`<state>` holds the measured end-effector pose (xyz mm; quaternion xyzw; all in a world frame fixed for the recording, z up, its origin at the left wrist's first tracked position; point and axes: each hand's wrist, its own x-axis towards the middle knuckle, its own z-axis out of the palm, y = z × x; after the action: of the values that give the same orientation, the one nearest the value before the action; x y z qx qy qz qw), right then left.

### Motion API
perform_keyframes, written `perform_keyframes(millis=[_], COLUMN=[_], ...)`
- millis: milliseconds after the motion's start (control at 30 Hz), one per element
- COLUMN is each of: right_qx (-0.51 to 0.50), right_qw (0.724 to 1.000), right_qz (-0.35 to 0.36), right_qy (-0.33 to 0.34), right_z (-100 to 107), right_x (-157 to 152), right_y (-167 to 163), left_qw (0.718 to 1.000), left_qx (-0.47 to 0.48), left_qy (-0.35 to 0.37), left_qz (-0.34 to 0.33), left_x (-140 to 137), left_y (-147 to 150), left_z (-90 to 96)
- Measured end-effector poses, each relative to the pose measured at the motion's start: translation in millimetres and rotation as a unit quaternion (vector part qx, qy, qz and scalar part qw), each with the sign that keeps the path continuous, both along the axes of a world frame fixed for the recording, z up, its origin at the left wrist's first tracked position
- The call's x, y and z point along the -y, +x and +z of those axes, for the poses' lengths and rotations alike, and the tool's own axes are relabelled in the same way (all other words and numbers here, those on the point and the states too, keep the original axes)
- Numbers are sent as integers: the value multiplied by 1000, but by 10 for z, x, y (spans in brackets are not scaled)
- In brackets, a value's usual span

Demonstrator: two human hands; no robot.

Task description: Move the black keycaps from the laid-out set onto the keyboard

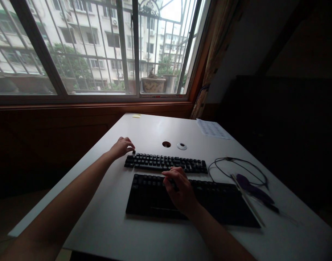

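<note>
My left hand (123, 147) is at the far left corner of the loose keycaps (166, 162), its thumb and fingertips closed on a small black keycap (133, 152). These keycaps sit close together in rows on the white table, behind a black keyboard (146, 199). Over the keyboard's upper middle hovers my right hand (180, 190), fingers curled and the thumb a little apart from the index finger. Nothing shows between them. A back row of keys is visible on the keyboard; its front part is too dark to make out and partly hidden by my right hand and forearm.
A coiled black cable (244, 165) lies at the right, near a purple item (253, 188) and a thin tool with a dark handle (271, 207). Behind the keycaps are a round table hole (166, 144) and its cover (181, 146). Printed paper (212, 129) lies at the back right.
</note>
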<state>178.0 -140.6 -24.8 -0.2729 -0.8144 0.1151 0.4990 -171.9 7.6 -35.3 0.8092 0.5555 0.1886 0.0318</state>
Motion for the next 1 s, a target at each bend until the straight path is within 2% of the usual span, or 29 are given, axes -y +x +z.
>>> perform_keyframes(millis=[300,467,600,733,867,1000], right_qx=[-7,-10,-8,-5,3,9], right_qw=[1000,1000,1000,1000,1000,1000], right_qz=[9,10,10,7,10,10], right_qy=[8,3,-8,-7,-1,-4], right_z=[8,11,-26,-57,-53,-51], right_x=[-6,-3,-12,-21,-21,-22], right_y=[4,6,8,7,9,14], left_qw=[1000,999,994,982,973,979], left_qx=[12,49,85,136,135,107], left_qy=[-9,5,-6,-4,-2,0], left_qz=[-20,-20,-62,-133,-185,-175], left_x=[49,189,512,1022,1463,1649], left_y=[22,31,121,360,610,721], left_z=[-29,43,191,303,247,101])
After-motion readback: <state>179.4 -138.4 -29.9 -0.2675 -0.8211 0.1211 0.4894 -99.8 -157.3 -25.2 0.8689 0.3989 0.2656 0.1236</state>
